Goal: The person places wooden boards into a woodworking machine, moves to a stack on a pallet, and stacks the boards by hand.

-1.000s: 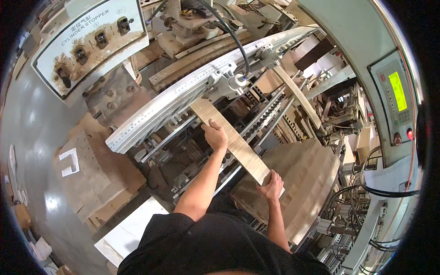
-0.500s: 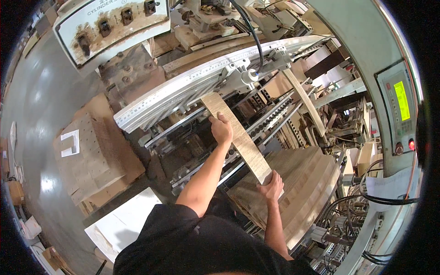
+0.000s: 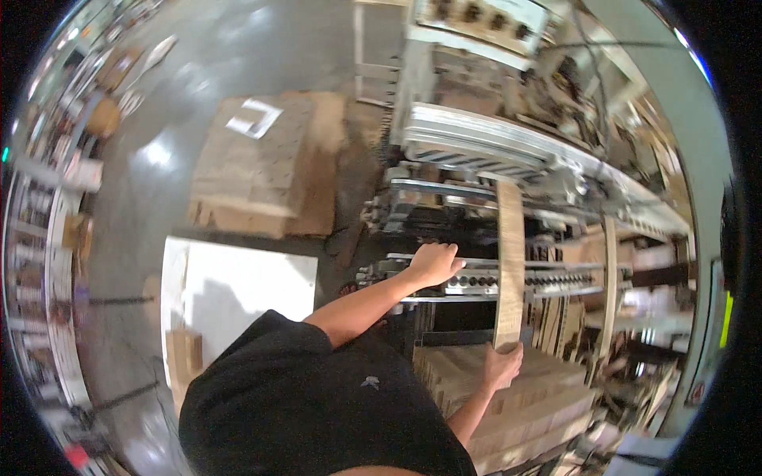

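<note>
A long narrow wooden board (image 3: pixel 510 262) lies across the rails of a machine, pointing away from me. My right hand (image 3: pixel 503 366) is closed round its near end, just above a stack of similar wooden boards (image 3: pixel 548 397). To the left of the board, apart from it, my left hand (image 3: pixel 433 265) hovers over the near metal rail (image 3: pixel 476 281). Its fingers are loosely bent and a little apart, with nothing visible in them. The board's far end reaches under the machine's pale metal beam (image 3: pixel 476 127).
A white panel (image 3: pixel 246 278) lies at my left, with a small brown block (image 3: pixel 184 353) on it. Beyond it stands a brown stack (image 3: pixel 246 174) with a paper sheet (image 3: pixel 255 117) on top. A control box (image 3: pixel 484 24) sits above the beam. The machine's pale frame (image 3: pixel 706 182) rises at right.
My left hand has let go of the board and moved left of it. The right hand still grips the near end. The view has turned left, bringing more floor into sight.
</note>
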The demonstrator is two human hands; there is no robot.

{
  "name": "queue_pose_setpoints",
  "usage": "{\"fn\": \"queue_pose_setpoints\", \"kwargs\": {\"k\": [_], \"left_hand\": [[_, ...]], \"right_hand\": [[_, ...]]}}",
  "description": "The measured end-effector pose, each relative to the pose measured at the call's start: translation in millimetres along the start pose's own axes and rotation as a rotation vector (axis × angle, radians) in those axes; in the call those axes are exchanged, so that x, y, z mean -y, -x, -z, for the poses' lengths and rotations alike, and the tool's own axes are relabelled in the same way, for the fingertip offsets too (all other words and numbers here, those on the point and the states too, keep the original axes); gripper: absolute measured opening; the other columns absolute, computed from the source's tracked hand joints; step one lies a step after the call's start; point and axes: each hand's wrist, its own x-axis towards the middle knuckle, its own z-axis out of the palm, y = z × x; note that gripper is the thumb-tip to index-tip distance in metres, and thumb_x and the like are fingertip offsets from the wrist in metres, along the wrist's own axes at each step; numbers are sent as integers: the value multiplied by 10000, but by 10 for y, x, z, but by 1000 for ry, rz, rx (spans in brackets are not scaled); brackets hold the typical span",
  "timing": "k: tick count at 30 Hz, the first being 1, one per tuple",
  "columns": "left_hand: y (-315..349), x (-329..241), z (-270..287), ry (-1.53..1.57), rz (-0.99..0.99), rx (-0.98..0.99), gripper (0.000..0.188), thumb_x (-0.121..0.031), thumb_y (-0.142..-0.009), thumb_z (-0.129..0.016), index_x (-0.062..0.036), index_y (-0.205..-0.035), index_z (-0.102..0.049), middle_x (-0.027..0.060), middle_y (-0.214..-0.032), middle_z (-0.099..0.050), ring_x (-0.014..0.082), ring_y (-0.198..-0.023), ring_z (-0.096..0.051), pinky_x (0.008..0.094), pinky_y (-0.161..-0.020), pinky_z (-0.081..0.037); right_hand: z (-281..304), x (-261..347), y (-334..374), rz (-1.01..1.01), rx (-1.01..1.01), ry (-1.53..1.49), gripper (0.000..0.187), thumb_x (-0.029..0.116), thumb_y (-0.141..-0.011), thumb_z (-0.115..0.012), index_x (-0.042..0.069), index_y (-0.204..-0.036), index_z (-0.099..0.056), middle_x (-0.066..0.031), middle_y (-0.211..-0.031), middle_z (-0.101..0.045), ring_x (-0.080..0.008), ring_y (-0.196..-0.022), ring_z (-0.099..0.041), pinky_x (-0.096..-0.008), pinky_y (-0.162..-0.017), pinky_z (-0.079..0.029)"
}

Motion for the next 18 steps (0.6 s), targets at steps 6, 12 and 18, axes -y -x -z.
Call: {"fn": "queue_pose_setpoints", "kwargs": {"k": [6, 12, 18], "left_hand": [[583, 484, 162, 24, 214, -230, 425, -485, -748, -736, -65, -811, -707, 124, -848, -689, 345, -850, -665, 479, -748, -505], [545, 343, 316, 120, 451, -115, 431, -453, -697, -778, -29, -761, -732, 121, -758, -699, 320, -796, -686, 429, -716, -542], [509, 377, 294, 125, 445, -98, 411, -447, -676, -787, -50, -774, -742, 119, -784, -708, 305, -791, -689, 415, -716, -551]], "right_hand": [[-64, -31, -50, 48, 15, 38, 813, 319, -679, -842, 98, -1388, -512, -128, -1324, -600, -346, -1162, -591, -489, -934, -498], [-270, -234, -231, 139, 76, 171, 889, 470, -710, -813, 65, -1423, -470, -169, -1284, -603, -349, -1160, -589, -475, -947, -495], [-447, -436, -435, 271, 35, 272, 938, 400, -799, -786, 43, -1512, -291, -205, -1337, -539, -353, -1168, -582, -495, -939, -517]]}}
